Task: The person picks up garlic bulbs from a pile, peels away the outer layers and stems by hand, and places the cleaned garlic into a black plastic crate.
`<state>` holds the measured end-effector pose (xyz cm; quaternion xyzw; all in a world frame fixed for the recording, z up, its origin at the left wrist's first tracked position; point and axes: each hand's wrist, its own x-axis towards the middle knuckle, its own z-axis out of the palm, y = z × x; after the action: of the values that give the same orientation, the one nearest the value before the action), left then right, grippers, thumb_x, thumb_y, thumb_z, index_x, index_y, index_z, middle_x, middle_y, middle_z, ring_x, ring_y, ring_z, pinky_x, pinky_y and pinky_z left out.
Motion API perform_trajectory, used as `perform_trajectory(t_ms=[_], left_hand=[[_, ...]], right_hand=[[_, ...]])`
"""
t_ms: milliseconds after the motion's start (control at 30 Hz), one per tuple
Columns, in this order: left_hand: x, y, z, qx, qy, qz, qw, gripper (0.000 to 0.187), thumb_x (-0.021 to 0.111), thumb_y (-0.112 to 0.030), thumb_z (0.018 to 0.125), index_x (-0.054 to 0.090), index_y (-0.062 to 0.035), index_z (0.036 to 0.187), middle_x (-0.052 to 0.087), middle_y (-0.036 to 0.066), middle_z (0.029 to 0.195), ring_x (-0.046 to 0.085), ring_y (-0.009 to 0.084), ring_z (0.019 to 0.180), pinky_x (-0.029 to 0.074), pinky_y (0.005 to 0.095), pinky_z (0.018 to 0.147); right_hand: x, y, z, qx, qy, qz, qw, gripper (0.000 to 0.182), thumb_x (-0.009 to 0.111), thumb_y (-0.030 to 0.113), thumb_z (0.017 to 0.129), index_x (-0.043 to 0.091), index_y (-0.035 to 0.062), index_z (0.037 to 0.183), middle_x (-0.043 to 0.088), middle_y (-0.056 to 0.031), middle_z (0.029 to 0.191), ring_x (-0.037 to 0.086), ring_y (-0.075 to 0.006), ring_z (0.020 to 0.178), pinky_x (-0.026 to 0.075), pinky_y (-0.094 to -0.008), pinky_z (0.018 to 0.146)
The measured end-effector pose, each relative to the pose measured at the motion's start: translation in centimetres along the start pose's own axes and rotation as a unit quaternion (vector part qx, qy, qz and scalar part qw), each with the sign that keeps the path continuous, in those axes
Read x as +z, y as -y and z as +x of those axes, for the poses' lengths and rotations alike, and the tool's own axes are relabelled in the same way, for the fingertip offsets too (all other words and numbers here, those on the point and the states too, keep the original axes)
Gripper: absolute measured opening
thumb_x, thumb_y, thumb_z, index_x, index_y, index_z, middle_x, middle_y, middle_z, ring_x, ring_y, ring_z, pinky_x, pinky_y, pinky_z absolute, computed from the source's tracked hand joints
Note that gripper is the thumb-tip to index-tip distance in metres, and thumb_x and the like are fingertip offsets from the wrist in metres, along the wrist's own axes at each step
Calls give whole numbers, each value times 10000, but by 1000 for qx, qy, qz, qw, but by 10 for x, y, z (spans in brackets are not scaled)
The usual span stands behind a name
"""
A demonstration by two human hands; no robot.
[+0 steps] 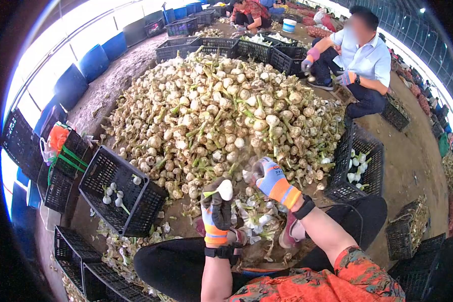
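Observation:
A white peeled garlic bulb (225, 190) with a short green stem lies in my left hand (217, 211), gloved in orange and grey, its fingers wrapped beneath the bulb. My right hand (270, 178), in a blue and orange glove, is to the right of it and slightly higher, fingers curled together. Something pale and blurred shows at its fingertips; I cannot make out what it is. Beyond both hands rises a large heap of garlic bulbs (206, 116) with stems. Loose peeled skins (259, 219) lie on the ground below and between my hands.
A black crate (148, 201) with several white bulbs stands at the left, another (372, 151) at the right. A person (365, 55) in a light shirt and gloves squats at the upper right. More crates (221, 46) line the heap's far side. Empty crates (78, 251) are at lower left.

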<state>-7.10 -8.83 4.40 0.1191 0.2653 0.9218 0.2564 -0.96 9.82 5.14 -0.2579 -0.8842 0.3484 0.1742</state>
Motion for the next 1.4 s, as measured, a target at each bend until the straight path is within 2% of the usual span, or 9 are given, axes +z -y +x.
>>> perform_trajectory(t_ms=[200,367,467,667,767,900,1067,1300,1400], left_hand=[[-9,-10,12,-28,-72,-140,987,281,528,-148,881,504,-115,1159,509,144,1214,519,311,1089,515,402,827],[-39,-86,39,57,95,-277,954,569,528,-414,861,388,-45,1271,427,223,1283,476,317,1149,462,466,904],[-29,-90,48,151,-123,-251,948,597,400,-491,896,343,-57,1302,342,242,1345,327,327,1270,341,494,1011],[-58,-13,32,-45,-236,-26,970,363,513,-327,887,525,-58,1131,553,141,1118,545,292,1026,455,406,889],[-84,24,25,-135,-255,24,957,301,600,-268,848,535,-72,1067,574,76,918,589,235,810,518,351,721],[-80,52,19,-384,-253,74,885,381,599,-378,839,543,-65,1049,573,53,886,590,204,741,531,339,621],[-45,42,16,-175,-143,90,970,344,579,-189,874,504,-16,1161,576,76,1032,589,160,884,514,317,760],[-48,50,10,96,-12,402,910,536,652,84,687,463,6,1183,512,95,1162,525,188,1048,420,305,914],[-28,35,6,80,-4,365,928,517,634,117,688,470,6,1165,537,96,1143,549,189,1011,439,311,898]], right_hand=[[40,-84,-33,12,423,-221,879,426,615,223,678,603,48,1067,585,-217,1067,584,-343,951,471,-387,804],[68,-118,-28,164,204,-183,948,321,538,185,710,624,66,996,607,-221,972,580,-360,921,470,-408,806],[115,-133,-7,166,136,-117,970,292,549,190,716,623,55,964,602,-227,969,570,-376,914,464,-422,804],[187,-153,-12,162,156,-221,949,364,511,154,730,590,86,1078,589,-199,1048,560,-329,1004,455,-400,837],[180,-149,-18,339,86,56,935,428,589,78,687,542,76,1112,597,-170,1050,586,-297,961,465,-359,830],[126,-64,-36,147,-37,443,883,408,578,-60,681,539,1,1082,607,-50,1006,570,-175,914,450,-297,852],[79,-19,-22,86,64,636,764,462,697,198,753,522,-5,1129,614,-75,1002,602,-142,864,497,-261,768],[76,-2,-9,-14,92,394,914,251,658,113,786,586,0,998,643,-65,936,602,-136,795,487,-265,720],[78,6,-17,52,79,532,841,227,672,101,771,606,6,966,643,-62,935,599,-122,807,482,-260,728]])
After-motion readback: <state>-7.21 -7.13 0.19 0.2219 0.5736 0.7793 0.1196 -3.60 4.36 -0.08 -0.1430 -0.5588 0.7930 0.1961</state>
